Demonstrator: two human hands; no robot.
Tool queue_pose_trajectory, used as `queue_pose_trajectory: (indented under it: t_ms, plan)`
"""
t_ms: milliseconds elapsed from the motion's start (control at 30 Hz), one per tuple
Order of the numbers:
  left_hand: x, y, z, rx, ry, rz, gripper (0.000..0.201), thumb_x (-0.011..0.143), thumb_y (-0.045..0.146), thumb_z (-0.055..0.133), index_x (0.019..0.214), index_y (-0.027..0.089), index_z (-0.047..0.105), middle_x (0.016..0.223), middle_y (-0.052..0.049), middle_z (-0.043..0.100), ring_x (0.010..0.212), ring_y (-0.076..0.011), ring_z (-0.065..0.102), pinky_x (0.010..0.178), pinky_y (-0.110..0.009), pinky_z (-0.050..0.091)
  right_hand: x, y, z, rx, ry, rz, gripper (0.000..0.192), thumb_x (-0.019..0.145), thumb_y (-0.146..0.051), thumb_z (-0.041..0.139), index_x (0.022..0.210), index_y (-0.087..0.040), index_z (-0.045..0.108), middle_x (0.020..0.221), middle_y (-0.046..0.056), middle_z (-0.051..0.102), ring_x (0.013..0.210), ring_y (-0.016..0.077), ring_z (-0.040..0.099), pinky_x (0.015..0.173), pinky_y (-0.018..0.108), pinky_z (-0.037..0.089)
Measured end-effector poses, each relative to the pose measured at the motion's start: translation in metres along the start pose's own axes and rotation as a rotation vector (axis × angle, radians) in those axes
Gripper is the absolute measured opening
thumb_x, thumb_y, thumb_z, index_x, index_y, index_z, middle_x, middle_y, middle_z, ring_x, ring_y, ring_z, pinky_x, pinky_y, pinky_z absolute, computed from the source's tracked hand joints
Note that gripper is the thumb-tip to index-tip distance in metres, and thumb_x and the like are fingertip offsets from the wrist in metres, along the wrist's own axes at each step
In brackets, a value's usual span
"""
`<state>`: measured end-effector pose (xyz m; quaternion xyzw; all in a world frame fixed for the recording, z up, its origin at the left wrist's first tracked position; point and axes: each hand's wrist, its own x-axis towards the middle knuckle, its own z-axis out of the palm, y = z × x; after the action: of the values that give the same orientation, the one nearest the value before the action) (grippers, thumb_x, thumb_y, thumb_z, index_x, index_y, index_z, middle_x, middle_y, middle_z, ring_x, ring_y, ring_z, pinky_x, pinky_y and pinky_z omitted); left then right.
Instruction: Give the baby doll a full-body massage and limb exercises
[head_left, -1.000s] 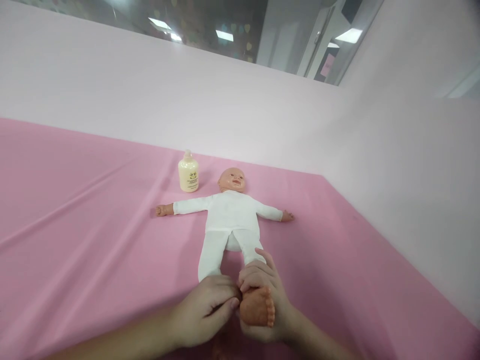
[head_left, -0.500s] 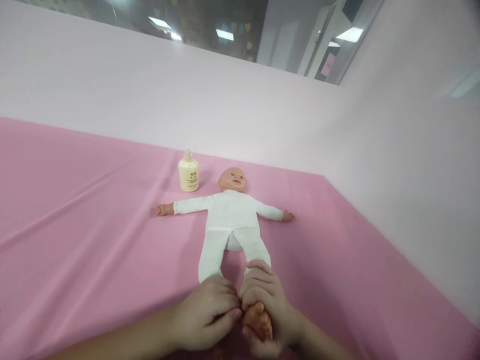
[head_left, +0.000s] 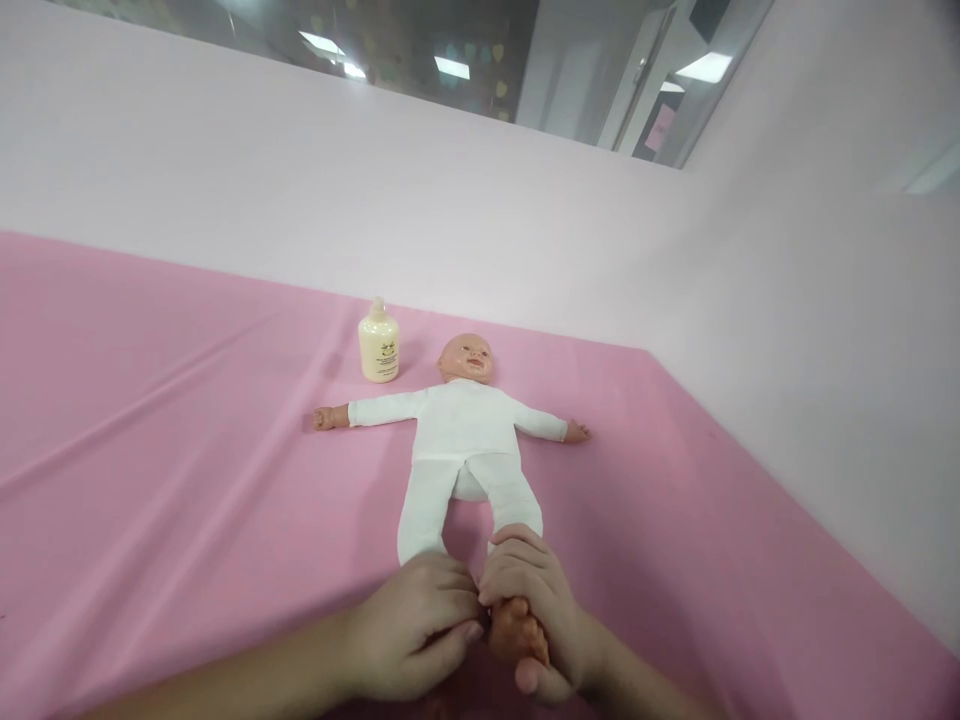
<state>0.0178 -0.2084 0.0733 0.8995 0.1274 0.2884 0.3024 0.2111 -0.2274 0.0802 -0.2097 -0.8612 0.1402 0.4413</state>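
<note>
A baby doll (head_left: 461, 430) in a white suit lies on its back on the pink cloth, arms spread, head towards the far wall. My right hand (head_left: 541, 610) is wrapped around the doll's bare foot (head_left: 516, 630) on the right side, with only the toes showing. My left hand (head_left: 416, 625) is curled over the end of the doll's other leg, its thumb touching the held foot; that other foot is hidden under my fingers.
A small cream lotion bottle (head_left: 379, 343) stands upright just left of the doll's head. The pink cloth (head_left: 165, 450) covers the whole surface up to a pale pink wall (head_left: 450, 210) behind and on the right.
My right hand has closed further over the doll's foot, which was mostly exposed a second ago and now shows only its toes. My left hand has barely shifted.
</note>
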Motion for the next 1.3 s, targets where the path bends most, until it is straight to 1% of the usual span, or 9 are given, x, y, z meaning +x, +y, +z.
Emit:
queue_pose_trajectory:
  t_ms: [267,467,567,767,900,1000,1100,1200,1300]
  plan:
    - [-0.002,0.002,-0.004,0.017,0.011,-0.055,0.042,0.101,0.036,0.023,0.078,0.019,0.053,0.076,-0.006,0.064,0.072,-0.0166,0.057,0.069,-0.029,0.042,0.002,-0.001,0.002,-0.035,0.043,0.018,0.047,0.087,-0.064,0.045,0.108,-0.022,0.048,0.077,0.0,0.055,0.07,0.0164,0.057,0.082,0.038,0.045]
    - [-0.005,0.001,-0.003,0.006,0.093,-0.147,0.027,0.099,0.034,0.031,0.089,0.019,0.051,0.079,-0.003,0.063,0.07,-0.0154,0.056,0.068,-0.026,0.043,0.01,-0.008,0.003,-0.138,0.002,0.011,0.054,0.082,-0.05,0.062,0.123,-0.021,0.041,0.088,0.003,0.061,0.082,0.0192,0.057,0.084,0.04,0.046]
    - [-0.005,0.001,-0.004,0.01,0.084,-0.14,0.022,0.098,0.032,0.033,0.09,0.02,0.05,0.078,-0.003,0.062,0.07,-0.0154,0.056,0.068,-0.026,0.043,0.009,-0.009,0.003,-0.151,0.01,0.016,0.045,0.078,-0.038,0.064,0.116,-0.021,0.045,0.089,0.003,0.059,0.082,0.0189,0.056,0.086,0.041,0.046]
    - [-0.004,0.005,-0.005,-0.015,0.051,-0.142,0.018,0.095,0.025,0.035,0.089,0.02,0.051,0.082,-0.003,0.063,0.074,-0.0152,0.058,0.071,-0.026,0.044,0.004,-0.012,-0.001,-0.095,0.02,0.057,0.021,0.073,-0.014,0.05,0.091,-0.022,0.044,0.086,0.001,0.051,0.077,0.0145,0.054,0.098,0.043,0.041]
    - [-0.004,0.008,-0.005,-0.016,0.055,-0.142,0.015,0.094,0.025,0.036,0.091,0.02,0.05,0.082,-0.003,0.063,0.073,-0.0154,0.057,0.07,-0.026,0.044,0.001,-0.009,-0.002,-0.035,0.016,0.061,0.009,0.09,-0.028,0.042,0.094,-0.022,0.045,0.087,0.002,0.053,0.082,0.0159,0.054,0.099,0.043,0.039]
    - [-0.005,0.008,-0.004,-0.049,0.084,-0.129,0.011,0.093,0.023,0.038,0.094,0.02,0.049,0.084,-0.003,0.063,0.074,-0.0153,0.057,0.07,-0.026,0.044,-0.005,-0.005,0.001,0.009,0.053,0.076,0.032,0.095,-0.053,0.039,0.098,-0.022,0.047,0.091,0.003,0.053,0.084,0.0177,0.054,0.099,0.045,0.04]
    - [-0.005,0.008,-0.003,-0.103,0.126,-0.134,0.013,0.094,0.02,0.038,0.1,0.02,0.049,0.089,-0.003,0.064,0.079,-0.0149,0.058,0.073,-0.025,0.046,-0.01,-0.001,0.004,0.086,0.121,0.114,0.047,0.087,-0.068,0.049,0.103,-0.024,0.046,0.098,0.005,0.052,0.091,0.0202,0.053,0.089,0.039,0.048]
    - [-0.006,0.006,-0.002,-0.153,0.148,-0.178,0.015,0.095,0.02,0.038,0.103,0.02,0.05,0.095,-0.004,0.064,0.084,-0.0153,0.058,0.077,-0.026,0.046,-0.012,-0.001,0.007,0.141,0.153,0.148,0.054,0.081,-0.068,0.059,0.111,-0.026,0.043,0.109,0.007,0.048,0.1,0.0214,0.052,0.083,0.033,0.052]
    - [-0.005,0.005,-0.003,-0.214,0.151,-0.208,0.014,0.096,0.023,0.038,0.099,0.02,0.051,0.093,-0.004,0.061,0.084,-0.0155,0.057,0.077,-0.027,0.047,-0.011,-0.002,0.009,0.125,0.098,0.156,0.051,0.083,-0.061,0.061,0.114,-0.026,0.041,0.113,0.008,0.045,0.105,0.0207,0.052,0.088,0.032,0.052]
